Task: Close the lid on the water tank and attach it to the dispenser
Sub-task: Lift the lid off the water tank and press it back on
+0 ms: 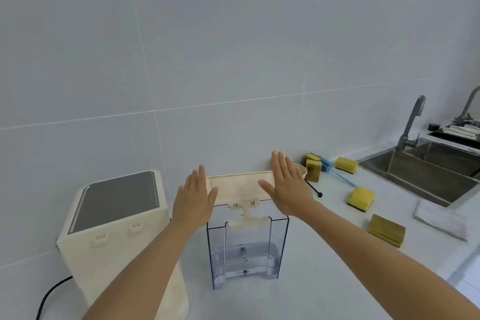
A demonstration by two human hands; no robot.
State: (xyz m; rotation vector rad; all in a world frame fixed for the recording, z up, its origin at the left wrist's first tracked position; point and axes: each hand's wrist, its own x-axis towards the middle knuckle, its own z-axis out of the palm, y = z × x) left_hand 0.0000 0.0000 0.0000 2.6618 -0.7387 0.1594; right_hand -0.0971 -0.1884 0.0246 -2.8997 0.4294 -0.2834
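- Water tank stands upright on the white counter straight ahead of me, clear plastic, its cream lid swung up and open at the back.
- To its left, just beside it, I see the cream dispenser with a dark top panel; a black cable trails from its base.
- My left hand is flat with fingers spread, empty, at the left end of the lid — whether it touches the lid I cannot tell.
- My right hand is likewise flat and spread, gripping nothing, in front of the lid's right end.
- Further right lie yellow sponges, a blue-handled brush and a folded cloth.
- Farthest off — the steel sink and its tap against the tiled wall.
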